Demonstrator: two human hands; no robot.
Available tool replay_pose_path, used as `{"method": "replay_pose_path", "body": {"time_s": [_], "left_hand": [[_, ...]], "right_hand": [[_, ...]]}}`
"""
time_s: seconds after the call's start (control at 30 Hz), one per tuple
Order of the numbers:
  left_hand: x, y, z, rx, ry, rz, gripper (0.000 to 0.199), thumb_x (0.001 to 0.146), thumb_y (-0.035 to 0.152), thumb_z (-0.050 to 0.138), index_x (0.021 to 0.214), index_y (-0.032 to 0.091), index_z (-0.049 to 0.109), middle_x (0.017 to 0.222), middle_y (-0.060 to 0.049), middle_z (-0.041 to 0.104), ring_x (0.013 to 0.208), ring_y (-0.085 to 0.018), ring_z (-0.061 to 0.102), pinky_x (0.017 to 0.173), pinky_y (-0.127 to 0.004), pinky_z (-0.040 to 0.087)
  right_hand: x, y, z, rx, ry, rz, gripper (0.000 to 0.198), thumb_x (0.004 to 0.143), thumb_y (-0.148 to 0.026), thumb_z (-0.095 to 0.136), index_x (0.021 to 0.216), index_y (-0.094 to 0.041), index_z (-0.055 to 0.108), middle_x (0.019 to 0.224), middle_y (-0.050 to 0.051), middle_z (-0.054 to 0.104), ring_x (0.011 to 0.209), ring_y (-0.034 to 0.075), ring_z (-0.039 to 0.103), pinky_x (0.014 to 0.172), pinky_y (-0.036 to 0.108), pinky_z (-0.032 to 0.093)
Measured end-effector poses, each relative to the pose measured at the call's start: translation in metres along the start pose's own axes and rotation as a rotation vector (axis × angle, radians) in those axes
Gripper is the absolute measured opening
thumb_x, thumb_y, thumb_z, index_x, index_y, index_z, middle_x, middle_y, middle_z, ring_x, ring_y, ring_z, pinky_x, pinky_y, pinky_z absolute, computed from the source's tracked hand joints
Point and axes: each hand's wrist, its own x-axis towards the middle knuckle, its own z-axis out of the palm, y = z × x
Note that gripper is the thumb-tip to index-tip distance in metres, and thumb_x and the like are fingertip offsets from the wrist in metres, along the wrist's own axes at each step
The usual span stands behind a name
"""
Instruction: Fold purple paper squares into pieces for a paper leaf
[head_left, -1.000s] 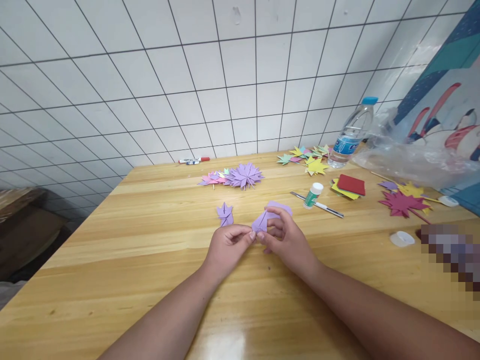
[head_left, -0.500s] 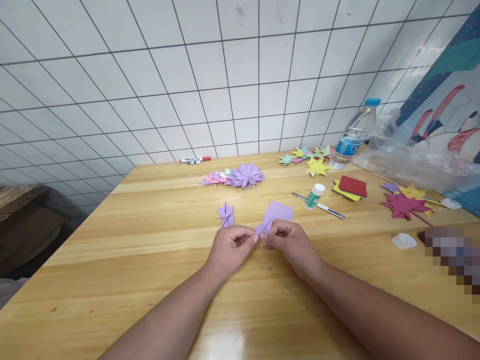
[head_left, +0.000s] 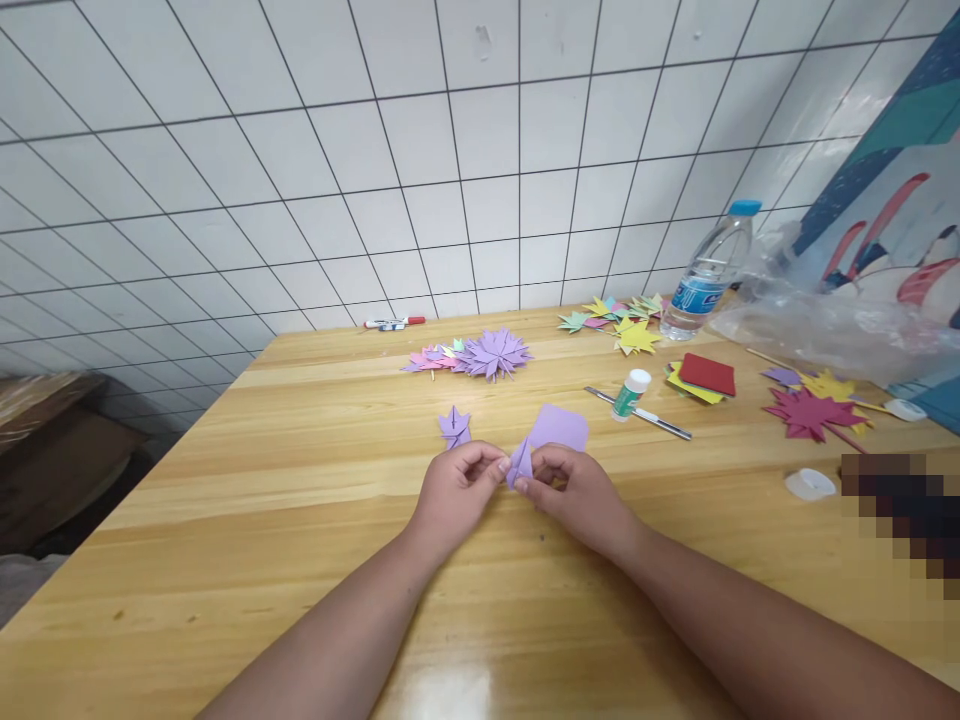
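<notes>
Pinching a small lilac paper piece (head_left: 546, 440) between both hands, I have it just above the table (head_left: 247, 520), roughly mid-width and a bit toward the far edge. My left hand (head_left: 455, 492) is closed with thumb and forefinger nipped on the folded point at the paper's near end; my right hand (head_left: 579, 493) is closed too, fingertips (head_left: 523, 485) clamped on that same point from the other side, while the unfolded flap sticks up and away behind the knuckles. Risks as I judge them: grip is tiny and on thin paper, so too much squeeze or a twist between the two hands could tear the tip or set a crooked crease. If either pinch slackens, the fold could spring open, since the flap is loose and unsupported. A finished lilac folded unit (head_left: 455, 427) lies just beside my left hand, toward the far edge; a careless wrist sweep could knock or flatten it. Glue bottle (head_left: 627, 394) and metal tool (head_left: 651, 415) sit well apart to the right, low worry. Purple leaf cluster (head_left: 491, 353) nearer the far edge is out of reach. Can't tell how sharp the current crease is, fingers hide it.
</notes>
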Motion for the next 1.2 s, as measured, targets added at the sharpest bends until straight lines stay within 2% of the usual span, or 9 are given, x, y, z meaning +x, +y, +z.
{"method": "replay_pose_path", "body": {"time_s": [0.23,0.37,0.5,0.6,0.73,0.83,0.93,1.03,1.2], "left_hand": [[-0.0018,0.0016,0.0013,-0.074,-0.132,0.005,0.019,0.075,0.032,0.061,0.078,0.013,0.063,0.070,-0.004,0.065,0.065,-0.014,0.058,0.061,-0.023,0.045],[-0.0010,-0.0003,0.0018,-0.035,-0.151,0.003,0.019,0.075,0.033,0.061,0.073,0.014,0.064,0.068,-0.004,0.065,0.063,-0.013,0.056,0.059,-0.022,0.043],[0.0008,-0.0029,0.0005,0.009,-0.089,-0.009,0.021,0.076,0.035,0.059,0.073,0.014,0.063,0.065,-0.001,0.061,0.060,-0.012,0.053,0.058,-0.021,0.041],[0.0006,-0.0040,0.0004,0.038,-0.100,-0.005,0.022,0.077,0.036,0.057,0.075,0.014,0.063,0.066,-0.001,0.060,0.060,-0.011,0.051,0.057,-0.021,0.040],[-0.0020,-0.0029,0.0013,0.088,-0.190,0.009,0.024,0.078,0.036,0.055,0.073,0.014,0.063,0.061,0.000,0.056,0.055,-0.010,0.046,0.052,-0.020,0.036],[-0.0028,-0.0016,0.0008,0.114,-0.233,0.029,0.026,0.078,0.037,0.055,0.069,0.014,0.063,0.058,0.000,0.053,0.054,-0.010,0.044,0.052,-0.020,0.035],[-0.0020,-0.0021,-0.0002,0.120,-0.266,0.031,0.026,0.078,0.036,0.055,0.068,0.014,0.063,0.057,0.000,0.051,0.054,-0.010,0.043,0.051,-0.021,0.035],[-0.0013,-0.0039,-0.0006,0.099,-0.267,0.000,0.025,0.077,0.037,0.055,0.068,0.014,0.062,0.057,0.000,0.051,0.053,-0.010,0.043,0.051,-0.021,0.035],[-0.0008,-0.0050,-0.0008,0.045,-0.253,-0.043,0.024,0.075,0.037,0.058,0.068,0.014,0.063,0.057,0.001,0.053,0.052,-0.010,0.044,0.050,-0.020,0.034]], "right_hand": [[0.0017,0.0047,-0.0034,-0.014,-0.025,-0.088,0.025,0.070,-0.026,0.060,0.052,-0.018,0.046,0.057,-0.004,0.046,0.059,0.011,0.042,0.057,0.022,0.035],[0.0014,0.0063,-0.0019,-0.037,-0.027,-0.048,0.024,0.071,-0.028,0.060,0.052,-0.018,0.049,0.057,-0.003,0.048,0.058,0.011,0.043,0.055,0.022,0.035],[-0.0010,0.0039,0.0002,-0.029,0.008,-0.020,0.014,0.068,-0.030,0.065,0.068,-0.019,0.055,0.066,-0.003,0.053,0.058,0.010,0.047,0.052,0.021,0.039],[-0.0018,0.0006,0.0000,0.090,0.018,0.008,0.019,0.070,-0.033,0.064,0.082,-0.020,0.056,0.074,-0.002,0.056,0.061,0.011,0.051,0.054,0.022,0.042],[-0.0014,0.0006,-0.0010,0.118,0.032,0.040,0.018,0.070,-0.035,0.063,0.069,-0.019,0.055,0.061,-0.003,0.053,0.058,0.011,0.051,0.052,0.022,0.042],[-0.0016,0.0017,-0.0016,0.155,0.043,0.037,0.025,0.069,-0.036,0.064,0.057,-0.018,0.053,0.055,-0.003,0.053,0.055,0.011,0.050,0.051,0.022,0.041],[-0.0019,0.0014,-0.0022,0.223,0.009,0.064,0.029,0.069,-0.039,0.064,0.054,-0.017,0.052,0.050,-0.003,0.052,0.050,0.010,0.048,0.050,0.022,0.041],[-0.0016,0.0008,-0.0030,0.221,-0.028,0.084,0.026,0.070,-0.039,0.063,0.059,-0.017,0.055,0.052,-0.003,0.054,0.049,0.010,0.050,0.049,0.022,0.043],[-0.0010,0.0010,-0.0058,0.282,-0.003,0.097,0.021,0.073,-0.039,0.060,0.075,-0.018,0.059,0.056,-0.004,0.053,0.050,0.011,0.054,0.050,0.023,0.047]]}}
